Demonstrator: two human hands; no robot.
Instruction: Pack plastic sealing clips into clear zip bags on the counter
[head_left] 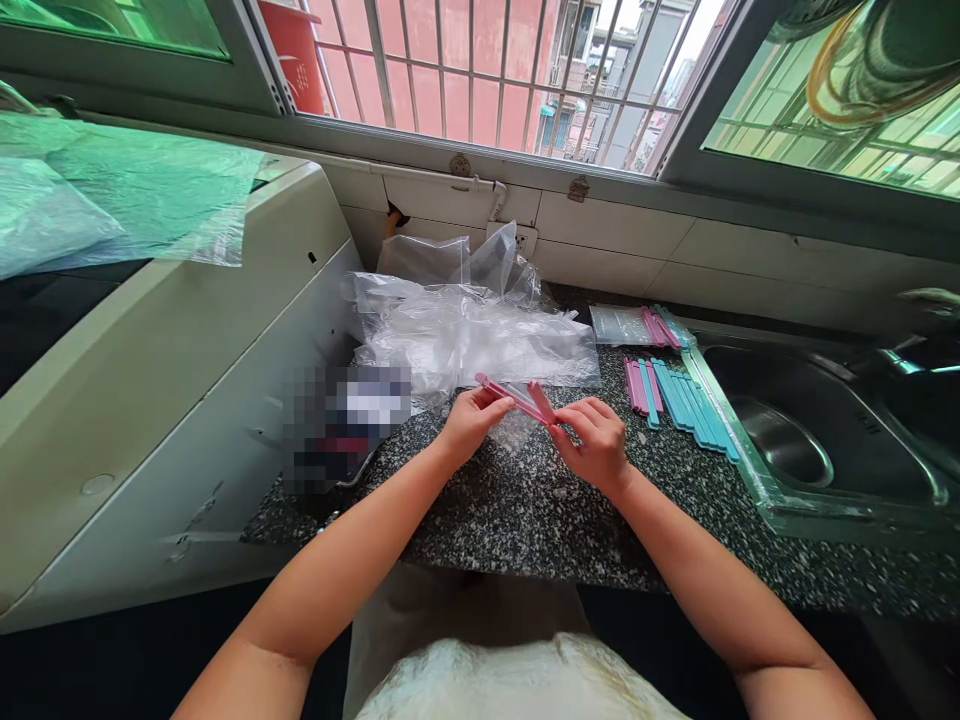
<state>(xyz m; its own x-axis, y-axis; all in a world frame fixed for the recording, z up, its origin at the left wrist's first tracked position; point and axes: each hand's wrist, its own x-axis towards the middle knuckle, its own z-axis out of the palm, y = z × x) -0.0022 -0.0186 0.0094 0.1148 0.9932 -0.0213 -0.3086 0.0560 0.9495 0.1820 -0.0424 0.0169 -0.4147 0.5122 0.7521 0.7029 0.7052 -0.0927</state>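
Observation:
My left hand (474, 420) and my right hand (594, 440) hold a pink sealing stick (516, 398) between them above the speckled countertop (525, 510). The left fingers pinch its left end, the right fingers grip its right end. A small clear plastic bag (516, 428) hangs under the stick, between my hands. Just beyond my hands lies a heap of clear plastic bags (465, 335).
A row of pink and blue sticks (679, 400) lies to the right, beside a steel sink (817, 430). A small bag with pink sticks (634, 325) sits further back. A white appliance (150, 380) fills the left side. A barred window runs along the back.

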